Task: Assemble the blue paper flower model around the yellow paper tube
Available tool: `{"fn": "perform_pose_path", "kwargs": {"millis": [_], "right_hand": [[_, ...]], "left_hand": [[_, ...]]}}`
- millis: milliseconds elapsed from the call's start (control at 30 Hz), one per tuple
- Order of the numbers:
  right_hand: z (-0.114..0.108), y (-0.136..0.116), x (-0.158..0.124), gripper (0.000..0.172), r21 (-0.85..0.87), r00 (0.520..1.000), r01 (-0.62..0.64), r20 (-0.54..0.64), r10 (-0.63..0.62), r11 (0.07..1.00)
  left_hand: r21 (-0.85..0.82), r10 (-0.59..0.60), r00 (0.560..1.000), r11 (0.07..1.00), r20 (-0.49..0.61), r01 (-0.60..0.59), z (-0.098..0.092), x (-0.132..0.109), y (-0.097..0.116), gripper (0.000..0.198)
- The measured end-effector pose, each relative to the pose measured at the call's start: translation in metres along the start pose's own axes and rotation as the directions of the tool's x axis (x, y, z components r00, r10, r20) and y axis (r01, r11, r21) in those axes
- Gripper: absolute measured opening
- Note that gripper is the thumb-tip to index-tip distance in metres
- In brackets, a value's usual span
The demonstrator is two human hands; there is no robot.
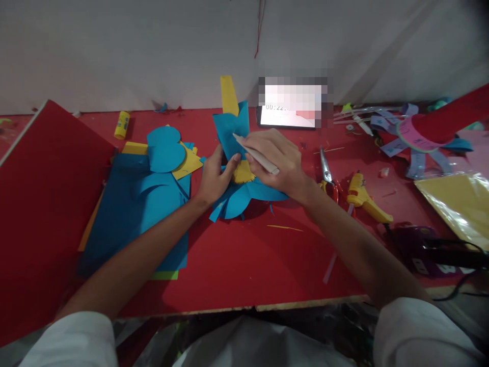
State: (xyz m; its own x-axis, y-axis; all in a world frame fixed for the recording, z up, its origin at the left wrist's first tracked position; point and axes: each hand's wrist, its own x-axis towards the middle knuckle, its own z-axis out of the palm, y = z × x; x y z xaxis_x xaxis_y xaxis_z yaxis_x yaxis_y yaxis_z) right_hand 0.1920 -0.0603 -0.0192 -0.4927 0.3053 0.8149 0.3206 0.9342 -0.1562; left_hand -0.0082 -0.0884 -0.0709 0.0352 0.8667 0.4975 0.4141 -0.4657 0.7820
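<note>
My left hand [216, 176] grips the lower edge of a blue paper craft [229, 130], its thumb in front and its other fingers partly hidden behind. A yellow paper strip [229, 94] sticks up from the craft's top. Lower down are a fringed yellow paper centre [243, 172] and petal-like blue pieces [240, 199] that spread over the table. In my right hand [280, 158] is a pale, tapered, pen-like stick [260, 157], slanting up to the left. Its tip is at the blue paper; whether it touches I cannot tell.
Blue sheets [126, 204] and cut shapes [165, 148] lie left, beside a red board [49, 204]. A glue stick [122, 125] and a phone [290, 109] stand behind. To the right are scissors [326, 168], a yellow glue gun [364, 199] and a purple box [414, 247] with cables.
</note>
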Motion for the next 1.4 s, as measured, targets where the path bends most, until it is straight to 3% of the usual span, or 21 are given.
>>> {"fn": "perform_pose_path", "kwargs": {"millis": [600,867,967,1067,1233,1400], "right_hand": [[-0.001,-0.003,0.003,0.030,-0.021,0.988,-0.126,0.084,0.128,0.992],[0.000,-0.006,0.007,0.040,-0.055,0.995,0.091,-0.029,-0.093,0.994],[-0.001,-0.006,0.008,0.038,-0.073,0.987,0.114,-0.101,-0.121,0.991],[-0.002,-0.005,0.006,0.033,-0.080,0.991,0.062,-0.117,-0.071,0.995],[0.001,0.001,-0.001,0.030,-0.036,0.998,-0.057,-0.042,0.055,0.998],[0.004,-0.001,-0.001,0.028,-0.044,0.997,-0.038,-0.067,0.035,0.998]], "left_hand": [[0.014,0.000,1.000,1.000,0.004,0.000,-0.001,0.001,-0.001,0.050],[0.013,0.000,1.000,1.000,-0.010,0.000,0.001,0.000,-0.005,0.048],[-0.003,-0.004,1.000,1.000,0.011,0.004,0.000,0.000,-0.002,0.047],[-0.026,0.006,1.000,1.000,0.018,-0.005,-0.001,0.000,-0.001,0.046],[-0.014,0.032,0.999,0.999,-0.002,-0.032,0.000,0.000,-0.005,0.043],[-0.004,0.040,0.999,0.999,-0.024,-0.040,0.001,0.000,-0.008,0.043]]}}
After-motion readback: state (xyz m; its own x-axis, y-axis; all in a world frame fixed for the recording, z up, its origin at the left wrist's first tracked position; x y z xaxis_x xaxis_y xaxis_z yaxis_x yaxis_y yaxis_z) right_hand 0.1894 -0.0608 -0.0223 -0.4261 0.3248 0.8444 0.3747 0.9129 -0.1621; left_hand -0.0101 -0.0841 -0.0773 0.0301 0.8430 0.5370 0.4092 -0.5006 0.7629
